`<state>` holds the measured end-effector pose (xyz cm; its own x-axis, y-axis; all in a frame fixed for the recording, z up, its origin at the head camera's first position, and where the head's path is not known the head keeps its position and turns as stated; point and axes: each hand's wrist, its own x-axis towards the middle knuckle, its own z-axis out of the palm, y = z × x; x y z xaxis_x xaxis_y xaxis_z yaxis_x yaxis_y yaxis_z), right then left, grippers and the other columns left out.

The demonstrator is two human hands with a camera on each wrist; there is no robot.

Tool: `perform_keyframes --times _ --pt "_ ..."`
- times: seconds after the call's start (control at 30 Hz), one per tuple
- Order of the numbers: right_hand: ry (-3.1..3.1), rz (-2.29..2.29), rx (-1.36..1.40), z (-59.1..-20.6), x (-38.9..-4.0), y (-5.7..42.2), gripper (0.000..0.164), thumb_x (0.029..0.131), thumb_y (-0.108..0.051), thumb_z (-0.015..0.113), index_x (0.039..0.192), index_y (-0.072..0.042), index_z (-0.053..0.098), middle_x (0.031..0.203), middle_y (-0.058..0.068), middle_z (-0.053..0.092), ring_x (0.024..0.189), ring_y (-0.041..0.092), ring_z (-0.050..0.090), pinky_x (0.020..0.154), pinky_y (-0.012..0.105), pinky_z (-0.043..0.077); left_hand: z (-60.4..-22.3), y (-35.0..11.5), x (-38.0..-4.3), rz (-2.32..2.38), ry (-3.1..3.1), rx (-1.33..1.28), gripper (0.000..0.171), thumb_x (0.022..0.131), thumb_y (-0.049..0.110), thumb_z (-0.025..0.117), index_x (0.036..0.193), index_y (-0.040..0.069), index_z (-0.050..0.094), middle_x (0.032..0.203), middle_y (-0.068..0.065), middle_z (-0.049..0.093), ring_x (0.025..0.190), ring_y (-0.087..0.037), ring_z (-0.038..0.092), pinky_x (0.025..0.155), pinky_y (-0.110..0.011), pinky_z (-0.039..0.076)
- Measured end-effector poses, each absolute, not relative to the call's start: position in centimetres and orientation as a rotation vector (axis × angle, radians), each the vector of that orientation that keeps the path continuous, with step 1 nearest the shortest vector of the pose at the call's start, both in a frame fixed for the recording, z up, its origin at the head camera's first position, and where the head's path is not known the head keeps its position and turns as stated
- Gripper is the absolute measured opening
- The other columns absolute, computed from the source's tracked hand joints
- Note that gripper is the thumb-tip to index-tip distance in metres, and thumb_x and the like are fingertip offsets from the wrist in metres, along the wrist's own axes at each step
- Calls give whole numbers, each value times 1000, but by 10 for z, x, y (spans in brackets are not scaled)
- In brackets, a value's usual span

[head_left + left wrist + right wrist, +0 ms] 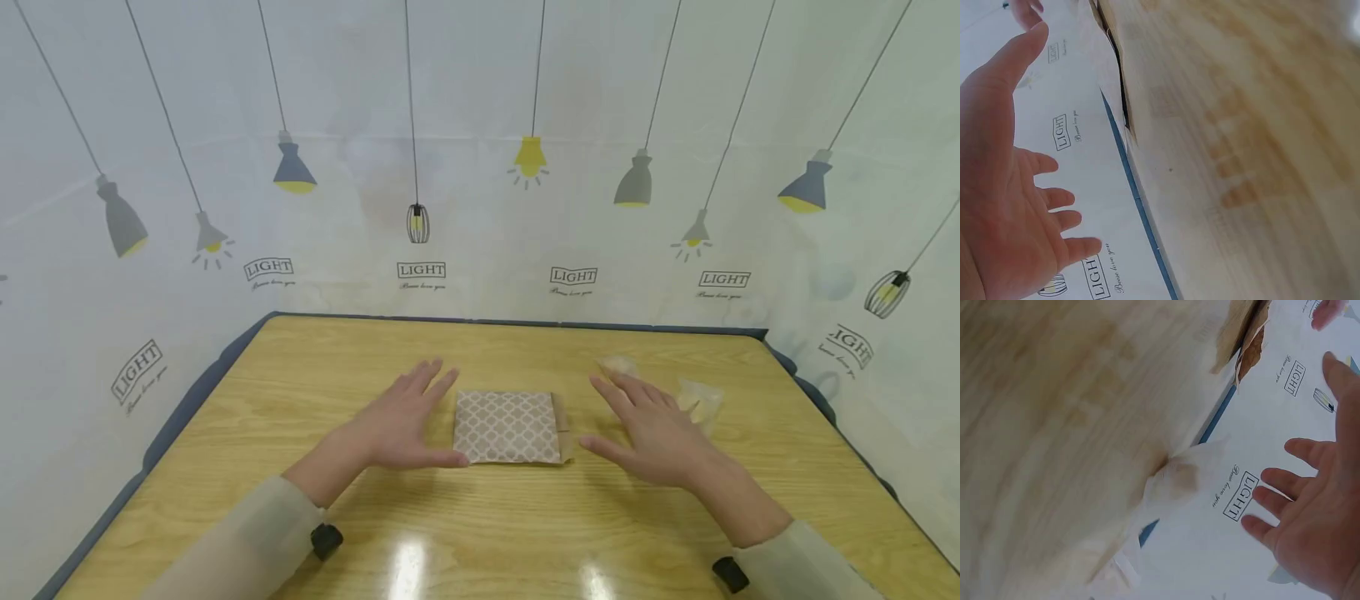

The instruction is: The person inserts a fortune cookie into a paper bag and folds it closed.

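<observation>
A flat brown piece with a white lattice print lies on the table, plain kraft-coloured flaps showing at its right end. It looks like a folded box or paper bag. My left hand hovers at its left side, fingers spread and thumb tip overlapping the near left corner in the head view. To its right, my right hand is spread in the same way, with the thumb pointing at the flaps. Both palms are bare in the wrist views.
Two clear plastic bags with pale contents lie at the right, one bag behind my right fingertips and the other bag beyond that hand. A wooden table ends at a lamp-printed curtain behind it.
</observation>
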<state>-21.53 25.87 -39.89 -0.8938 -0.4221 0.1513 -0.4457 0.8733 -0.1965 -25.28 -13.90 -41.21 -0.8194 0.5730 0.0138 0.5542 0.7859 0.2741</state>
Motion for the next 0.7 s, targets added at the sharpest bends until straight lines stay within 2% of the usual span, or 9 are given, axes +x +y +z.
perform_keyframes --times 0.1,0.2,0.43,0.7 --pt "-2920 469 700 -398 -216 256 78 107 -55 67 167 -10 45 168 24 45 152 53 45 120 74 40 -413 -134 -258 514 2809 911 123 88 78 75 177 14 20 183 -20 16 169 -44 18 132 -64 31" --pt "-2917 592 714 -399 -216 254 70 107 -48 69 162 -9 51 164 24 50 150 50 49 119 71 44 -416 -127 -264 567 2738 912 121 89 73 79 176 12 23 182 -21 20 168 -42 23 130 -63 35" --pt "-2941 686 729 -406 -220 250 65 109 -47 67 160 -10 53 162 22 52 146 48 54 115 68 49 -430 -103 -283 485 2678 955 123 86 72 83 176 12 24 182 -20 20 168 -40 23 134 -57 30" --pt "-2977 734 746 -409 -226 247 64 110 -45 66 160 -9 53 160 20 54 147 46 54 117 67 48 -428 -89 -291 467 2627 933 123 84 67 87 176 16 25 183 -17 21 169 -39 23 136 -57 25"
